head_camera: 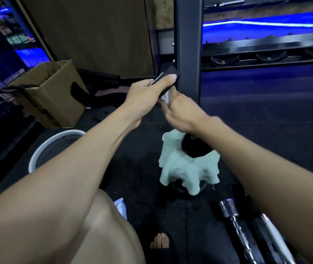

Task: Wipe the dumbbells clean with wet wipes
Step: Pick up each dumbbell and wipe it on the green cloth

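Observation:
My left hand (148, 90) grips a flat black piece (169, 77) with a thin bright edge, held up in front of the rack post. What exactly the piece is I cannot tell. My right hand (180, 111), blurred, pinches a white wet wipe (166, 97) against the underside of that piece. On the floor below, a pale green cloth (188, 166) is draped over a black weight (195, 147). A chrome dumbbell bar (231, 212) lies at the lower right. A wipes packet (121, 206) peeks out beside my knee.
A black rack post (189, 44) stands just behind the hands, with empty rack cradles (268, 58) to its right. A white bucket (52, 145) and an open cardboard box (52, 96) sit at the left. The floor is dark rubber matting. My foot (160, 241) is at the bottom.

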